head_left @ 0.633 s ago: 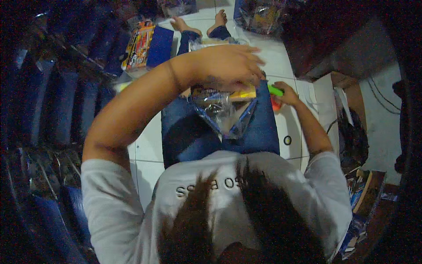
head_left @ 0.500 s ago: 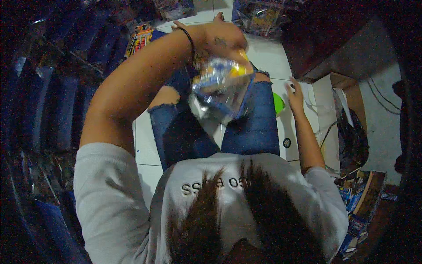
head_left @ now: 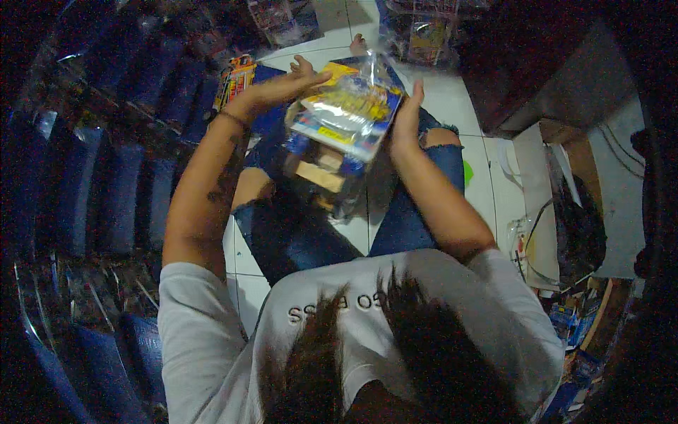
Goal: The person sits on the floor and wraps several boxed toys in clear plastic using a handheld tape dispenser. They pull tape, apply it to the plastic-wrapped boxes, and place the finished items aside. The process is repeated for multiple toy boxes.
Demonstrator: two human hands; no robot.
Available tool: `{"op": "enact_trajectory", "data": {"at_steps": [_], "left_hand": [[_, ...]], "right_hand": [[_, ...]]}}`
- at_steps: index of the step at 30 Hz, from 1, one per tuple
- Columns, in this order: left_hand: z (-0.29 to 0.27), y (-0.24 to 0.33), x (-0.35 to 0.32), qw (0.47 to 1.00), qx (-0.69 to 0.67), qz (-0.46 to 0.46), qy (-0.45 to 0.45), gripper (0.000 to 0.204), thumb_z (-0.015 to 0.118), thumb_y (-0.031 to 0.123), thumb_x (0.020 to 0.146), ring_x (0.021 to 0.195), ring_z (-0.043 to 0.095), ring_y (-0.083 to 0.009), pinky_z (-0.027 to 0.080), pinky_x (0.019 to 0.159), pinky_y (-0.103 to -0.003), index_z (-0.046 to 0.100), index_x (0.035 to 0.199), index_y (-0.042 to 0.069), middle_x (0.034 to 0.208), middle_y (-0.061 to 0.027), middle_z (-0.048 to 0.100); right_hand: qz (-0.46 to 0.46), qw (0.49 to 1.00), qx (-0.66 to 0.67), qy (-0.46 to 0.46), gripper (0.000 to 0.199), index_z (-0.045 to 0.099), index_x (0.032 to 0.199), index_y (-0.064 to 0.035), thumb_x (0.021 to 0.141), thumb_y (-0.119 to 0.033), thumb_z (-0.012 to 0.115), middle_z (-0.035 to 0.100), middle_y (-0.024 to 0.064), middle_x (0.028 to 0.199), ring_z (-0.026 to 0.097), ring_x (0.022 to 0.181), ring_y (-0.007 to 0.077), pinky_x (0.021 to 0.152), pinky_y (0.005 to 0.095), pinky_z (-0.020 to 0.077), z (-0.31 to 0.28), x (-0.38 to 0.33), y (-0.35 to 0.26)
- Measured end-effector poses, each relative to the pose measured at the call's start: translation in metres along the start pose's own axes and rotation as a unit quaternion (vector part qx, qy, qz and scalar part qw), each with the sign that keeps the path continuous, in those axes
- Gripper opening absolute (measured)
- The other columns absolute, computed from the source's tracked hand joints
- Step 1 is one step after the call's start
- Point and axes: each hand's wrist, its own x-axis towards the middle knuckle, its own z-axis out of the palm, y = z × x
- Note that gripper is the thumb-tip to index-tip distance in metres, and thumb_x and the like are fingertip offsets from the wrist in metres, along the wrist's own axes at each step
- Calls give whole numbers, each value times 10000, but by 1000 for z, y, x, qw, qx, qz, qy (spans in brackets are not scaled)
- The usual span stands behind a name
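A box in clear plastic wrap (head_left: 346, 106), blue, white and yellow with a cut-out front, is tilted above my lap. My left hand (head_left: 289, 88) lies along its upper left edge, fingers stretched out flat. Against the box's right side rests my right hand (head_left: 405, 127), one digit pointing up and the others partly hidden by the box, which it appears to hold. The wrap looks loose and bunched at the far and near ends. Motion blurs parts of the box.
Rows of blue wrapped boxes (head_left: 85, 191) stand along the left. An orange toy-like pack (head_left: 236, 78) lies beyond my left knee. More wrapped packages (head_left: 427, 42) sit at the far side. A green round thing (head_left: 467, 173) is beside my right thigh, near a white carton (head_left: 533, 169).
My left hand has drawn back leftward from across the top of the box. My right hand has come in from the right to the box's side. The box has turned and shifted slightly away.
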Motion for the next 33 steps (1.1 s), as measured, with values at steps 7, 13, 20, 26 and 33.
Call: {"op": "enact_trajectory", "data": {"at_steps": [7, 13, 20, 26, 33], "left_hand": [[125, -50, -79, 893, -393, 133, 172, 769, 534, 310, 883, 1264, 349, -232, 273, 1057, -331, 93, 1448, 33, 1397, -139, 324], [149, -30, -88, 839, -426, 164, 296, 809, 540, 220, 912, 1351, 221, -272, 183, 1102, -334, -32, 1444, 8, 1473, -202, 169], [142, -9, -93, 842, -325, 230, 364, 775, 557, 178, 893, 1399, 138, -299, 152, 1120, -412, 59, 1467, 27, 1502, -214, 136], [122, 7, -122, 855, 315, 223, 348, 1049, 657, 559, 705, 1416, 57, -374, -44, 1064, -630, 154, 1463, 35, 1518, -226, 105], [134, 23, -126, 800, 408, 227, 376, 1296, 809, 529, 404, 1406, 137, -359, 50, 1065, -657, 238, 1408, -59, 1474, -240, 230]], "right_hand": [[72, 971, -30, -224, 562, 555, 1179, -63, 922, -533, 386, 649, 77, 999, 642, 838, 168, 771, 309, 521, 1, -11, -25], [-384, 746, -501, -212, 491, 541, 1185, -37, 875, -417, 547, 611, 126, 1109, 620, 951, 225, 838, 351, 490, 19, -20, -56], [-315, 634, -685, -175, 298, 601, 985, 46, 781, -166, 654, 599, 119, 727, 600, 690, 259, 623, 378, 486, 123, -59, -117], [-330, 706, -601, -179, 652, 564, 1132, -42, 698, -495, 740, 637, 128, 1021, 602, 1003, 288, 889, 393, 449, 91, -72, -116], [-361, 450, -740, -346, 813, 498, 1257, 1, 694, -555, 684, 478, 188, 1320, 378, 1296, 346, 1133, 498, 95, 29, -133, -66]]}}
